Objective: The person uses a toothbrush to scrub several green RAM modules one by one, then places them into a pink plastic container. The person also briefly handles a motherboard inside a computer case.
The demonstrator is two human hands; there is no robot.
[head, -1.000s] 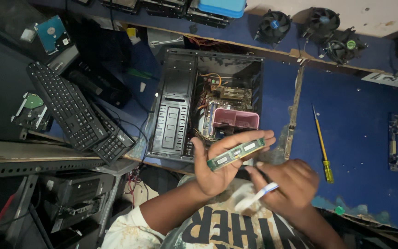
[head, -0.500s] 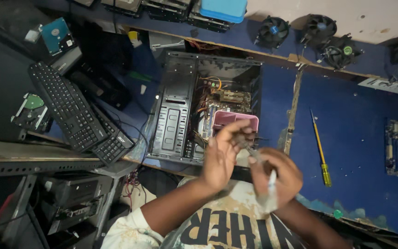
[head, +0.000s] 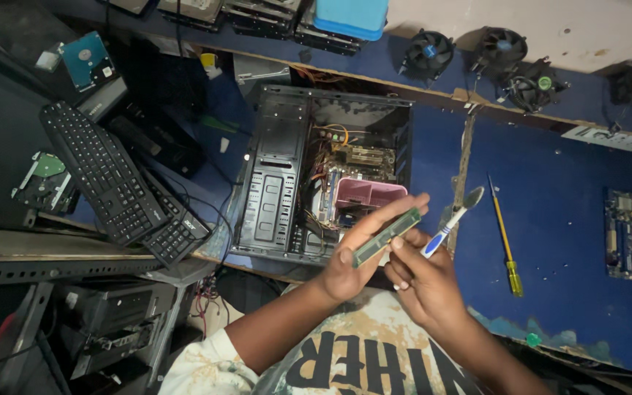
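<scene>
Left hand (head: 349, 260) closed on RAM stick (head: 387, 236), out of open case (head: 323, 179); right hand (head: 422, 281) pinching toothbrush (head: 451, 217) beside it; brushing unfinished, refit pending.

We look steeply down from a single head-worn camera, close over our hands at lower centre, facing the blue workbench (head: 550, 219) across the frame.

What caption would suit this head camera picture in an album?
Left hand holds a green memory stick, right hand a toothbrush, above an open computer case.
</scene>
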